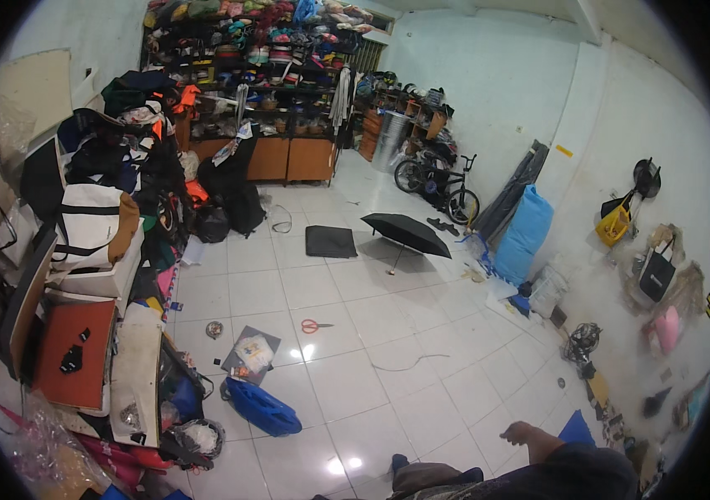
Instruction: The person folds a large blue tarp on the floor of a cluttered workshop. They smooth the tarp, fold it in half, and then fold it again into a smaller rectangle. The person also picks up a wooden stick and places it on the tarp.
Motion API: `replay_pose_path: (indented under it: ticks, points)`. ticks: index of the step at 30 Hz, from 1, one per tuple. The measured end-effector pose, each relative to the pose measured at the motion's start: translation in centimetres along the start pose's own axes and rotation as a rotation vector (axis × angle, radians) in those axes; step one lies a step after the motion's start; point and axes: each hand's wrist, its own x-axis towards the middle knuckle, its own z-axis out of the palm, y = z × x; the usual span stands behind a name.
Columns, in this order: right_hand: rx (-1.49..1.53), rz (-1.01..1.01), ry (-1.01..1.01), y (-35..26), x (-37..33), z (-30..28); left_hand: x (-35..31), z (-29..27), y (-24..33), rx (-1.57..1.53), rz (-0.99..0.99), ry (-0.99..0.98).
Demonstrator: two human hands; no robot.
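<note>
My right hand [530,435] hangs over the tiled floor at the lower right, its fingers loosely curled, with nothing visible in them. The right forearm and a dark sleeve come in from the lower edge. A blue piece [576,429] shows just behind that forearm; its kind I cannot make out. Out of view is my left hand. On the floor ahead lie red-handled scissors [315,326], a blue bundle [262,407] and a grey sheet with a clear plastic packet [255,353] on it. Farther off, an open black umbrella [407,234] rests beside a flat black folded piece [330,242].
Bags and cloth pile along the left, near a red-brown board [76,354]. Crowded shelves [255,75] stand at the back. A bicycle [442,185], a tall blue bundle [524,233] and hanging bags [657,271] line the right. A thin cord [409,365] lies across the tiles.
</note>
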Motion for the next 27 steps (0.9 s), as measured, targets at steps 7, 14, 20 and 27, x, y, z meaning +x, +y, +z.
replay_pose_path:
  ticks: [7, 14, 20, 27]
  points:
    - [0.164, -0.025, 0.121, -6.4, -5.7, -2.7, 0.0, -2.4, -1.9, 0.034, -0.012, 0.037]
    - [0.075, -0.015, -0.055, 0.1, -0.8, 3.3, -0.8, -3.7, -3.4, 0.041, -0.023, 0.041]
    - [0.075, -0.012, -0.090, 0.4, -1.3, 4.6, -0.9, -7.0, -6.7, 0.029, -0.057, 0.109]
    - [0.291, -0.162, -0.037, -1.9, 0.8, 5.7, -2.9, -14.6, -13.3, -0.056, -0.169, 0.337]
